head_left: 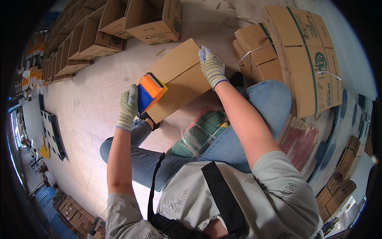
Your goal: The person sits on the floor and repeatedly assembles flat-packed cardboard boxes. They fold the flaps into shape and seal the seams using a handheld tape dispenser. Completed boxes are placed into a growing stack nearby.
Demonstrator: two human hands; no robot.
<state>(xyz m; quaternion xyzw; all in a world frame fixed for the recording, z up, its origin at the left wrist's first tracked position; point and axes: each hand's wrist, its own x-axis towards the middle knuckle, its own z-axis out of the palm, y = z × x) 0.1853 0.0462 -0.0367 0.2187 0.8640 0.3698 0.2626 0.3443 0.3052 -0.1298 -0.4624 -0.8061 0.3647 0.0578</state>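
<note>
A plain brown cardboard box (179, 81) sits at a slant in front of my crossed legs, with a dark seam running along its upward face. My left hand (128, 107), in a striped work glove, is closed round an orange and blue tape dispenser (152, 91). The dispenser overlaps the box's left part; I cannot tell whether it touches the cardboard. At the box's far right corner, my gloved right hand (213, 68) grips the edge, fingers bent over it.
Open cardboard boxes (149, 24) stand in rows at the far left. Strapped stacks of flattened cartons (300, 59) lie at the right. A green bundle wrapped in clear film (195, 137) rests between my legs (254, 115). Scraps dot the pale floor (91, 107).
</note>
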